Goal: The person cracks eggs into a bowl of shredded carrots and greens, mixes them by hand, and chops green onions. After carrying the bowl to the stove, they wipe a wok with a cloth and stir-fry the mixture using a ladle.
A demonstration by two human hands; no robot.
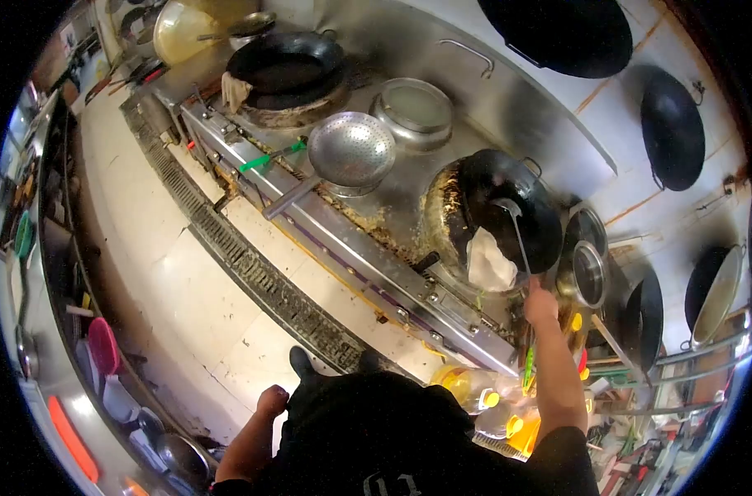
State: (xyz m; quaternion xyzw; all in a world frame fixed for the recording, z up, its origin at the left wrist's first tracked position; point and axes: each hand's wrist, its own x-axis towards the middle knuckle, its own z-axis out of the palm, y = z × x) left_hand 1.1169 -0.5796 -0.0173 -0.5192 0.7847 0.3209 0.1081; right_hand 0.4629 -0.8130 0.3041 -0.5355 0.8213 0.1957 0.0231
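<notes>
My right hand (541,304) is closed round the handle of a metal ladle (516,227), whose bowl end rests inside a black wok (496,186) on the right burner. A white cloth (489,262) lies over the wok's near rim, just left of that hand. Down by my side, left of my body, hangs my left hand (273,401), away from the stove; its fingers look curled, and whether anything is in them is too small to tell.
On the steel stove stand a perforated strainer (351,149), a lidded metal pot (413,114) and another black wok (285,70). Oil bottles (467,388) crowd the floor side at right. A floor drain grate (252,264) runs along the stove. Woks hang on the wall.
</notes>
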